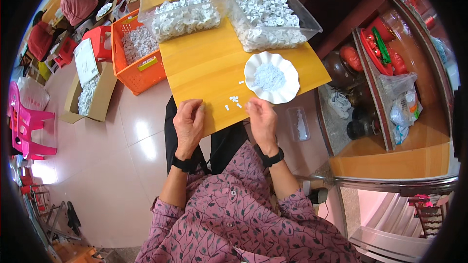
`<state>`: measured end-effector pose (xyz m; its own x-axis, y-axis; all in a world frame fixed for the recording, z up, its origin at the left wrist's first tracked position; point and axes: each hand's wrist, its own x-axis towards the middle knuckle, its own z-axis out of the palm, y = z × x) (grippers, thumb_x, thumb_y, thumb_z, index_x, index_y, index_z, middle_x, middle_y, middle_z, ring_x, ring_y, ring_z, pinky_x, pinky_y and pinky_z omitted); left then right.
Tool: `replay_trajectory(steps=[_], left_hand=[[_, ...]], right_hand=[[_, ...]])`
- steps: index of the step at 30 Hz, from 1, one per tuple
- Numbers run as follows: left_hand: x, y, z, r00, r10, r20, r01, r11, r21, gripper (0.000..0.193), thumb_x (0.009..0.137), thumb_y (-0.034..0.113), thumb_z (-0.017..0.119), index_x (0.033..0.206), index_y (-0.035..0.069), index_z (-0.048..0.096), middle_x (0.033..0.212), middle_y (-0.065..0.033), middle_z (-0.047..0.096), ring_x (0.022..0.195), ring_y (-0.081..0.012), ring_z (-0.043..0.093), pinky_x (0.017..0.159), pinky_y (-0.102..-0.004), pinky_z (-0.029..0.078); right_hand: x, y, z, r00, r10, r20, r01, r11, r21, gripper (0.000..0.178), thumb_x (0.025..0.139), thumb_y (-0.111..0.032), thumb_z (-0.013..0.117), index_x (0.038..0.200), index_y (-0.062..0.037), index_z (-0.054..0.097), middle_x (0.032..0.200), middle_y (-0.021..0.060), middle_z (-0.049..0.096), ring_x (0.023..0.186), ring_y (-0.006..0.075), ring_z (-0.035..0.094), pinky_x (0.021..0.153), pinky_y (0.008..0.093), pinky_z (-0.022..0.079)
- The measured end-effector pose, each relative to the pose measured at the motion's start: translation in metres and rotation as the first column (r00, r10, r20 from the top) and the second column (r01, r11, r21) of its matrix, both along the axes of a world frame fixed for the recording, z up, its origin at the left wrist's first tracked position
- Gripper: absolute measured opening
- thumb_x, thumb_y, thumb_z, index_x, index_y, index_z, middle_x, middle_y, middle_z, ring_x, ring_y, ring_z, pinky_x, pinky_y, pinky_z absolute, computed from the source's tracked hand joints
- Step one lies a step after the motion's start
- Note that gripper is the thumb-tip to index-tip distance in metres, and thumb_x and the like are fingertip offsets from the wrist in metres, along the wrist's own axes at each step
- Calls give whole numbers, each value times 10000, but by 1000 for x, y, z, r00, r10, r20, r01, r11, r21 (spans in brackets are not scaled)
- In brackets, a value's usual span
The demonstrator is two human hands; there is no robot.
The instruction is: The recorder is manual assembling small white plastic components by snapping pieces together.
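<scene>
My left hand [189, 122] is at the near left edge of the yellow table [195, 73], its fingers curled and pressed together. My right hand [262, 121] is at the near edge further right, thumb and fingertips pinched. I cannot make out what, if anything, either hand holds. Between them, closer to the right hand, several small white peg-like pieces [234, 99] lie loose on the tabletop. Just beyond the right hand stands a white scalloped dish [291, 73] with a heap of tiny pale pieces [269, 77] in it.
Two clear plastic bins [214, 25] [310, 30] full of white round parts stand at the table's far side. An orange crate [137, 75] and a cardboard box [100, 109] of similar parts sit on the left. Wooden shelves [390, 163] flank the right. Other people [79, 1] sit far left.
</scene>
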<state>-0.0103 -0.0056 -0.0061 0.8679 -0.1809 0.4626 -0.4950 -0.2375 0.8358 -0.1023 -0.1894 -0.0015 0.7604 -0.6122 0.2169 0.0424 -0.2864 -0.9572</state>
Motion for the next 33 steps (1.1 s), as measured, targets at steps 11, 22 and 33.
replay_trajectory(steps=[11,22,33], left_hand=[[-1,1,-2,1000,1,-3,-1,1000,5,131,866,3,665,996,-11,673,916,-117,654,750,-199,642,704,-273,514],[-1,2,-3,998,-37,-49,37,999,4,123,892,6,662,1010,-29,664,944,-98,656,812,-158,648,755,-253,528],[1,21,32,869,-317,-380,122,882,-456,183,973,72,617,1118,-31,663,964,-38,681,870,-111,647,809,-243,522]], right_hand=[[-13,-39,2,989,-63,132,-58,661,748,293,1015,-266,576,1069,21,604,937,159,704,845,226,707,741,310,572],[-18,-77,-3,983,-181,-40,147,631,762,179,958,-171,572,983,-2,627,769,88,669,596,154,626,481,240,445],[-77,-30,100,970,221,-103,-160,897,411,187,977,-165,617,1064,1,603,809,91,685,592,95,627,485,194,447]])
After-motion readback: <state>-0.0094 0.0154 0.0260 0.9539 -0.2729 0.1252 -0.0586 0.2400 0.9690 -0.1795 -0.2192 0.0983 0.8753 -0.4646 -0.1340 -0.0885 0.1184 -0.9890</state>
